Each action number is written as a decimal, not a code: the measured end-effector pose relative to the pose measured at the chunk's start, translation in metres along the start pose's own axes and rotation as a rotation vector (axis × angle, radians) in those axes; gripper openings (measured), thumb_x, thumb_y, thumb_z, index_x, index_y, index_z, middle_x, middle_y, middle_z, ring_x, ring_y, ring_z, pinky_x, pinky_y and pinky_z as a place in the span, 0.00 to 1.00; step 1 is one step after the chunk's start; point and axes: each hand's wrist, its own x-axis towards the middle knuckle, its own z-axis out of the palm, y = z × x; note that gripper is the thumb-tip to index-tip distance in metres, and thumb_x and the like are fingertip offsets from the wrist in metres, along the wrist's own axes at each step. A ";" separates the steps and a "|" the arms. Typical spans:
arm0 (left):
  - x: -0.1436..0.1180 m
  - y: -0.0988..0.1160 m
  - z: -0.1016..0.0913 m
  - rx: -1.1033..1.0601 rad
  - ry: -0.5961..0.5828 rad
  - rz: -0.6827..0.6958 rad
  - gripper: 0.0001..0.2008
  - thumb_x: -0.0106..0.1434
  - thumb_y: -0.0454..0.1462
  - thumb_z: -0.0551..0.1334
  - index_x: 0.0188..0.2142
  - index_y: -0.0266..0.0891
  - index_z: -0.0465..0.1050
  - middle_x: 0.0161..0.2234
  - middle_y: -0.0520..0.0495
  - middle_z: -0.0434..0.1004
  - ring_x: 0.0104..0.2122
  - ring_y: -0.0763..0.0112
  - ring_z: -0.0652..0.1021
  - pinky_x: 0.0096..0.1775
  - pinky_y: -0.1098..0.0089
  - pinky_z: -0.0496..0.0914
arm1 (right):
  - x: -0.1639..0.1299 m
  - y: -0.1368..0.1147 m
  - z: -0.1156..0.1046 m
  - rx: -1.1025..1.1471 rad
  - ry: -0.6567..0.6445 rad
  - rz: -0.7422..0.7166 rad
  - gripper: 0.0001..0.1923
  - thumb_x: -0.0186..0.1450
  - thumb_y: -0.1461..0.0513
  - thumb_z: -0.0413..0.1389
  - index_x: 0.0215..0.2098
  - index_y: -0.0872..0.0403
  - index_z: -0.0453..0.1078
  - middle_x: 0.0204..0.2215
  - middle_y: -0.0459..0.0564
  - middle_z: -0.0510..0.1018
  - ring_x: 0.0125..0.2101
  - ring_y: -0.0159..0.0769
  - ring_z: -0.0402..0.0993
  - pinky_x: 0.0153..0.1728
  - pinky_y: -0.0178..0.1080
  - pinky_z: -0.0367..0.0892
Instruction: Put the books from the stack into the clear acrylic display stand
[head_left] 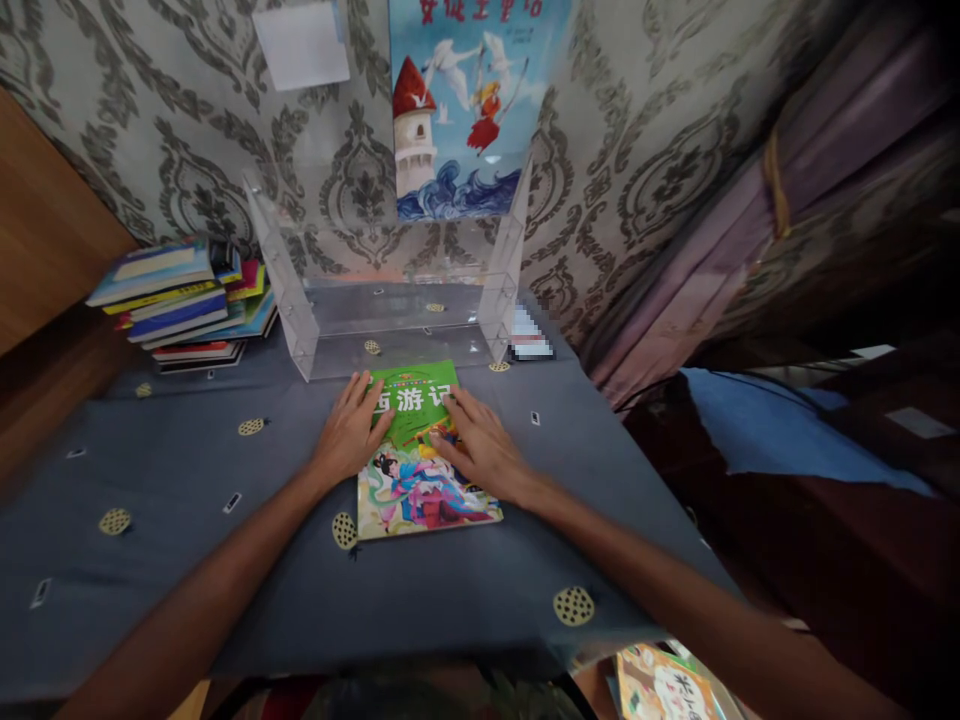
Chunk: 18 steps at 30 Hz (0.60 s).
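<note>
A green picture book (431, 490) with white Chinese characters and colourful figures on its cover lies face up on the blue-grey cloth. My left hand (349, 430) rests at its upper left edge, fingers stretched forward and thumb over the cover. On the opposite side, my right hand (480, 445) lies across the right edge, fingers extended and thumb spread on the cover. Parts of the title and picture are hidden under my hands. Just beyond the book stands a clear acrylic stand (296, 310) with stepped shelves.
A stack of books (180, 300) sits at the back left. A blue illustrated poster or book (465, 120) appears against the patterned wall behind the stand. A pixelated item (531, 335) lies right of the stand. More books (667, 685) are below the table's front edge.
</note>
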 end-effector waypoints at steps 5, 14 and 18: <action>0.000 0.002 -0.003 -0.017 -0.012 -0.024 0.26 0.71 0.47 0.50 0.63 0.35 0.62 0.66 0.32 0.59 0.67 0.50 0.59 0.64 0.49 0.57 | 0.043 0.013 0.009 -0.004 0.064 0.061 0.34 0.70 0.50 0.48 0.66 0.63 0.58 0.67 0.67 0.59 0.66 0.54 0.56 0.63 0.55 0.56; -0.001 0.007 -0.006 0.039 -0.020 -0.095 0.26 0.71 0.46 0.52 0.62 0.33 0.63 0.67 0.30 0.57 0.66 0.47 0.61 0.63 0.49 0.59 | 0.049 0.025 0.017 0.050 0.147 0.045 0.35 0.70 0.48 0.46 0.67 0.62 0.56 0.66 0.66 0.60 0.66 0.52 0.56 0.64 0.54 0.56; -0.002 0.010 -0.007 0.095 -0.034 -0.127 0.26 0.70 0.45 0.53 0.63 0.32 0.62 0.64 0.30 0.63 0.66 0.47 0.60 0.63 0.48 0.58 | 0.046 0.022 0.015 0.070 0.130 0.056 0.34 0.71 0.48 0.46 0.67 0.62 0.56 0.67 0.65 0.58 0.67 0.51 0.55 0.65 0.53 0.55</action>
